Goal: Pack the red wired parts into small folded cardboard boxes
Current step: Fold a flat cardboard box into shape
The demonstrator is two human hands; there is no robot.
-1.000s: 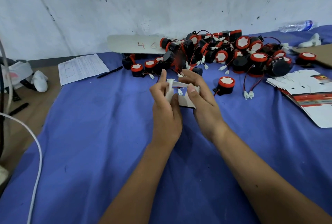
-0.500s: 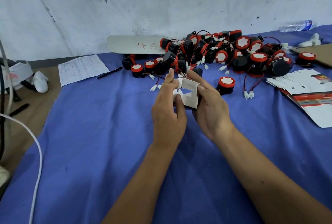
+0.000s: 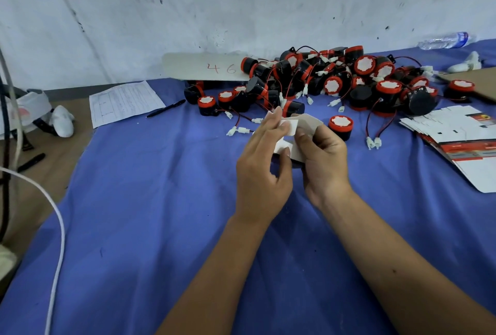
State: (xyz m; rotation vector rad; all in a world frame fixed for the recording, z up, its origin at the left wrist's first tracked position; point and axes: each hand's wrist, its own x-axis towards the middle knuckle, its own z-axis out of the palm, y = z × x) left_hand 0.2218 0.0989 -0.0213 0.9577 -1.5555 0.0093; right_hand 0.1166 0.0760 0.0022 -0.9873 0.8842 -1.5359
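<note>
Both hands hold one small white cardboard box above the blue cloth at the middle of the table. My left hand pinches a white flap at the box's left side. My right hand grips its right side, thumb on the flap. Whether a part is inside the box I cannot tell. A single red-and-black wired part stands just right of my hands. A big pile of the same parts with red wires and white plugs lies behind. Flat unfolded boxes are stacked at the right.
A paper sheet and black pen lie at the back left. A cardboard strip marked 46 leans on the wall. A water bottle lies far right. White cable hangs along the left table edge.
The hands have drifted slightly right with the box. The left fingers have pressed the white flap over, and the box opening seen earlier is now covered.
</note>
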